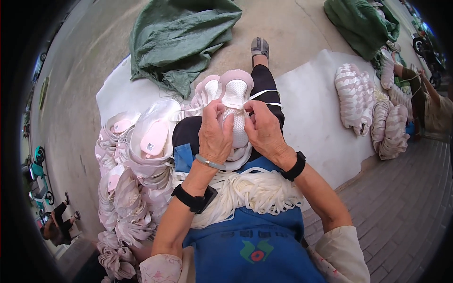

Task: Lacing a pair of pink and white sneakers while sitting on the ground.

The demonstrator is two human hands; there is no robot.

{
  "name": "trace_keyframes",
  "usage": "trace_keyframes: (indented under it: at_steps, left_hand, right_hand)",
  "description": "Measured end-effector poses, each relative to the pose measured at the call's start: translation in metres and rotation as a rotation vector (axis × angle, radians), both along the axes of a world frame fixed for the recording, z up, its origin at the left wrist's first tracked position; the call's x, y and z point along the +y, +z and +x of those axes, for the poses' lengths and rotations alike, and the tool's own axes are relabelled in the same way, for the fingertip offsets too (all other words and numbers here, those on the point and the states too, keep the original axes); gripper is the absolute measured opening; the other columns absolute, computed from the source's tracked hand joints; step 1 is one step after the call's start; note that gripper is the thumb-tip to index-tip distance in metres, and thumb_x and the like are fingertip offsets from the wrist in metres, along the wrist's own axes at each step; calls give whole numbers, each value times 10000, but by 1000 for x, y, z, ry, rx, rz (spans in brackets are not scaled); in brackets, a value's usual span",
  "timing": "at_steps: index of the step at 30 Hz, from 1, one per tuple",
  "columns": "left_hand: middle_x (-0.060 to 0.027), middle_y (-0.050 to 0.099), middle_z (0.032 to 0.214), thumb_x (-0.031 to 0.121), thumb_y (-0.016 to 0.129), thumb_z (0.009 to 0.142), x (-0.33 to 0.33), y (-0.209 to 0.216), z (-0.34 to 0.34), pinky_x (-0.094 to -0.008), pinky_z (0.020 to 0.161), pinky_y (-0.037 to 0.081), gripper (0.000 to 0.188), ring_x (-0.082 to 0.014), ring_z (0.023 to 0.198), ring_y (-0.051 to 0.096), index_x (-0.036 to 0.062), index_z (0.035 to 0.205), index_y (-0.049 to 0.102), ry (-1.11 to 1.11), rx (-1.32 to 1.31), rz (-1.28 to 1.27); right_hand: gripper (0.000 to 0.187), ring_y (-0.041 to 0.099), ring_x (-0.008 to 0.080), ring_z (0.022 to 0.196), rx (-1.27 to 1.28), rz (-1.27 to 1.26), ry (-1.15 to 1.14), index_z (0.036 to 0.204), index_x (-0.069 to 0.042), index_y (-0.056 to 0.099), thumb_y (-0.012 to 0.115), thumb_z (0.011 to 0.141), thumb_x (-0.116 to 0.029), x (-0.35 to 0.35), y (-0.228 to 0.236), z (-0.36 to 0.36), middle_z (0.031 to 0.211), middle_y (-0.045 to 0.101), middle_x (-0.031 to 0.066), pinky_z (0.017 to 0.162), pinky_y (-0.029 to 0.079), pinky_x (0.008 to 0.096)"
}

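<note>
On my lap lies a pale pink and white shoe upper [238,92] with a mesh tongue, its rounded pink end pointing away from me. My left hand [214,135] pinches a white shoelace [264,93] at the upper's left side. Opposite it, my right hand [265,132] has its thumb and fingers closed on the lace at the right edge. Loose lace ends trail out on both sides. Part of the upper is hidden beneath my hands. A thick bundle of white laces [255,191] rests across my blue apron [245,245], close to my wrists.
Stacked shoe uppers [130,188] crowd my left side. More uppers [356,99] lie on a white sheet [306,99] at right. Green sacks [184,37] [363,28] sit ahead and far right. Another person [436,106] sits at the right edge; someone else [59,224] is at far left.
</note>
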State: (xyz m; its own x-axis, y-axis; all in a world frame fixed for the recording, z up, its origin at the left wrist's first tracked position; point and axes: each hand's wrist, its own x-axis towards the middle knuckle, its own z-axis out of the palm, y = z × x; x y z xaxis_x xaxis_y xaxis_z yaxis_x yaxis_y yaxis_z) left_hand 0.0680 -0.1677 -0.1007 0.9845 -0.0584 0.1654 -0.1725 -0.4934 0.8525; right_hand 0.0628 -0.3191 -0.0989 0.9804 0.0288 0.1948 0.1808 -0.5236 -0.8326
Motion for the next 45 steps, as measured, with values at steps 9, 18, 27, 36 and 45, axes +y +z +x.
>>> trace_keyframes:
  at_steps: [9, 18, 27, 36, 45]
  left_hand:
    - [-217, 585, 1078, 36, 568, 866, 19, 0, 3, -373, 835, 480, 326, -353, 976, 595, -20, 1181, 503, -32, -84, 126]
    - [-237, 523, 1155, 17, 533, 839, 18, -2, 4, -413, 912, 471, 372, -397, 1080, 539, -37, 1201, 467, -75, -148, 262]
    - [-240, 524, 1128, -6, 490, 851, 17, -12, 2, -417, 902, 467, 345, -399, 1061, 537, -43, 1193, 460, 8, -172, 271]
    - [-255, 504, 1137, -44, 447, 832, 25, -22, -1, -453, 944, 415, 350, -424, 1070, 509, -59, 1181, 461, -24, -130, 310]
    - [-265, 494, 1139, 24, 462, 855, 18, -19, 7, -453, 941, 410, 340, -439, 1080, 505, -66, 1182, 452, -89, -89, 276]
  right_hand:
    - [333, 604, 339, 866, -103, -221, 199, 1091, 2, 557, 560, 766, 77, 0, 16, -3, 940, 575, 173, 758, 508, 381]
    - [269, 606, 306, 840, -198, -276, 216, 1031, -13, 562, 546, 766, 26, 1, 16, -2, 881, 573, 149, 732, 508, 367]
    - [204, 620, 306, 769, -79, -521, 295, 1021, -24, 555, 534, 819, -25, 11, 13, 12, 810, 581, 126, 658, 510, 380]
    - [67, 632, 254, 685, -231, -643, 273, 803, -36, 544, 553, 773, -96, 21, -5, 13, 769, 576, 108, 581, 522, 343]
    - [134, 524, 215, 769, -510, -753, 220, 745, -15, 571, 548, 767, -145, 10, 0, 24, 826, 497, 99, 691, 427, 317]
